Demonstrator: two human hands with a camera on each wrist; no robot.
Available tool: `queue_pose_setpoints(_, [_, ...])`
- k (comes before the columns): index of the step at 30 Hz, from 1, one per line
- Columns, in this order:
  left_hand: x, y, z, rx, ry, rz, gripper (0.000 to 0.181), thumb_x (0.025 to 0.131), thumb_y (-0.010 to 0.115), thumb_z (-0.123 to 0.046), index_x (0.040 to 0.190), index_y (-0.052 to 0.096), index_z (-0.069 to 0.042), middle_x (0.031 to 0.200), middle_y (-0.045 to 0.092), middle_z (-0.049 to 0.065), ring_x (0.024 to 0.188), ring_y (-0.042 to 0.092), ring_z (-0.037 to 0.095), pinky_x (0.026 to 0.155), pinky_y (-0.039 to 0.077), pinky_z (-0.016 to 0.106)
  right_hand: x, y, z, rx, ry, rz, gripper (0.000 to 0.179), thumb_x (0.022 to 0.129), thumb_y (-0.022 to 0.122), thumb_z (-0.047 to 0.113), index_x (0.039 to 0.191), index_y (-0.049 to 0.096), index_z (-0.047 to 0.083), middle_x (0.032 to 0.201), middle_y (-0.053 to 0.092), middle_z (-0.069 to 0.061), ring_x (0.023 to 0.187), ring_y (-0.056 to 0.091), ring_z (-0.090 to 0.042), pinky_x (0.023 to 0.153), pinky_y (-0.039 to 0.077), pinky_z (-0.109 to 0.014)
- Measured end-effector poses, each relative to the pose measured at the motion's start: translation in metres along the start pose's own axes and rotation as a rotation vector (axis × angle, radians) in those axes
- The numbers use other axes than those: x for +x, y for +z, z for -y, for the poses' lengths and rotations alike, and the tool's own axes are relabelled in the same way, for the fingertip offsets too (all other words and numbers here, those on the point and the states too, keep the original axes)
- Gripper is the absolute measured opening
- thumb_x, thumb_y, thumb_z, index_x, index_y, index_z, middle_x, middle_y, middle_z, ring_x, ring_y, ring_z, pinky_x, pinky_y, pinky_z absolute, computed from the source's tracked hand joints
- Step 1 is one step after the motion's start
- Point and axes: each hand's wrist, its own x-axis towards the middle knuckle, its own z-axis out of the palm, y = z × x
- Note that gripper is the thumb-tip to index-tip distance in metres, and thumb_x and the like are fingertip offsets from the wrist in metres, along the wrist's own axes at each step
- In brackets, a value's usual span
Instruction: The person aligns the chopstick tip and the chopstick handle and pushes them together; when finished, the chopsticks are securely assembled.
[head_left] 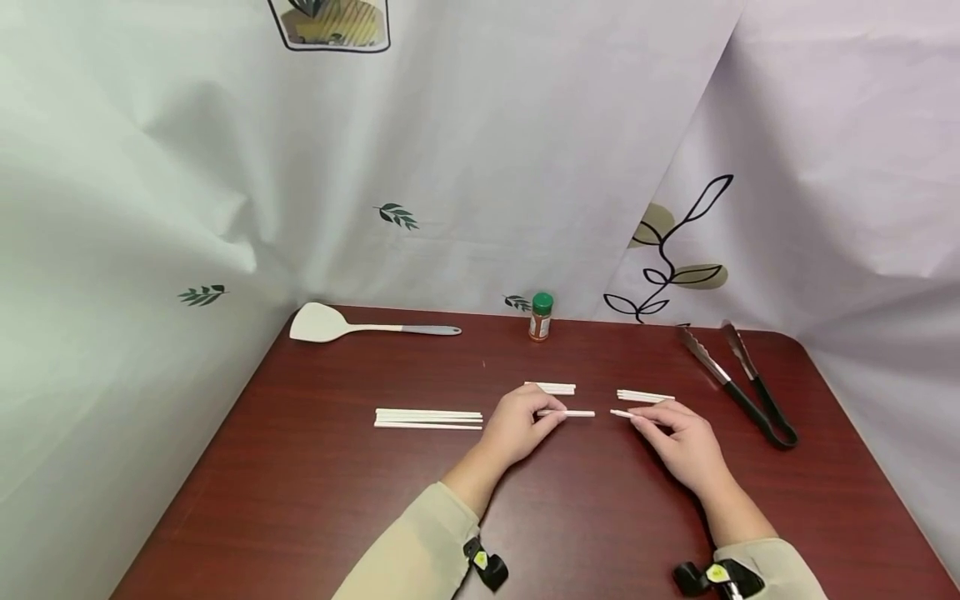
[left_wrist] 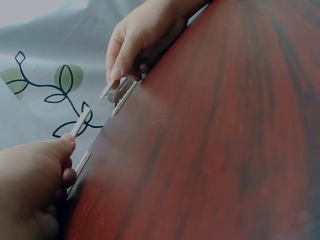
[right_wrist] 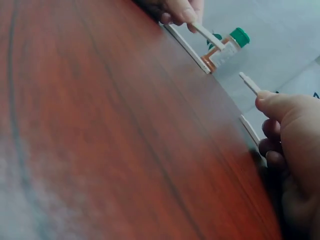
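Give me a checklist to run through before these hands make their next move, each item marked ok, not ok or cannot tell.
1. Left hand gripping its white stick: ok.
2. Right hand gripping its narrow-tipped stick: ok.
3. Facing ends of the held sticks touching: not ok, a gap shows.
4. Ends exactly in line: cannot tell from these angles.
5. Green-capped jar upright, apart from both hands: ok.
6. Tongs apart from the right hand: ok.

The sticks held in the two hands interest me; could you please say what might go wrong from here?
The left stick and right stick have a gap between their ends, so they might misalign if brought together. The left hand and right hand sit close to short sticks lying beyond them, so a knuckle could knock these askew.
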Motion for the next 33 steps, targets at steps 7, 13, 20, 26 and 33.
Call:
queue_pose_setpoints(7, [0.001, 0.004, 0.0, 0.164, 0.089, -0.091, 0.008, 0.093, 0.085, -0.022, 0.101, 0.086, -0.017, 0.091, 0.072, -0.005, 0.084, 0.067, 0.012, 0.085, 0.055, 0.027, 0.004, 0.004, -0.005, -0.019, -0.168, -0.058, 0.029, 0.079, 0.088, -0.006, 0.101, 0.086, 0.012, 0.092, 0.072, 0.007, 0.086, 0.063, -0.009, 0.074, 0.046, -0.019])
queue_pose_setpoints(13, [0.005, 0.004, 0.01, 0.391, 0.104, -0.232, 0.008, 0.088, 0.09, -0.025, 0.096, 0.088, -0.023, 0.094, 0.073, -0.006, 0.087, 0.064, 0.02, 0.08, 0.054, 0.035, 0.01, 0.003, -0.012, -0.123, -0.24, -0.086, 0.025, 0.076, 0.089, 0.0, 0.098, 0.086, 0.012, 0.09, 0.067, -0.001, 0.089, 0.058, -0.027, 0.081, 0.042, -0.037])
queue_pose_setpoints(20, [0.011, 0.004, 0.016, 0.448, 0.052, -0.197, 0.008, 0.09, 0.088, -0.029, 0.097, 0.088, -0.026, 0.097, 0.073, -0.008, 0.093, 0.063, 0.02, 0.079, 0.049, 0.041, 0.016, -0.002, -0.024, -0.175, -0.221, -0.097, 0.023, 0.077, 0.089, 0.0, 0.097, 0.086, 0.01, 0.093, 0.066, -0.009, 0.093, 0.055, -0.039, 0.086, 0.038, -0.047])
queue_pose_setpoints(26, [0.013, 0.005, 0.017, 0.447, 0.034, -0.185, 0.008, 0.09, 0.088, -0.03, 0.097, 0.088, -0.026, 0.096, 0.073, -0.008, 0.093, 0.063, 0.02, 0.079, 0.048, 0.042, 0.019, -0.003, -0.03, -0.167, -0.24, -0.084, 0.023, 0.077, 0.088, -0.003, 0.098, 0.086, 0.008, 0.094, 0.065, -0.013, 0.093, 0.054, -0.043, 0.088, 0.035, -0.053])
queue_pose_setpoints(33, [0.015, 0.005, 0.017, 0.447, 0.003, -0.149, 0.007, 0.093, 0.085, -0.029, 0.099, 0.088, -0.027, 0.098, 0.074, -0.008, 0.096, 0.063, 0.02, 0.08, 0.049, 0.041, 0.017, -0.002, -0.031, -0.177, -0.186, -0.08, 0.023, 0.078, 0.088, -0.003, 0.098, 0.086, 0.009, 0.096, 0.065, -0.015, 0.096, 0.051, -0.048, 0.089, 0.035, -0.055])
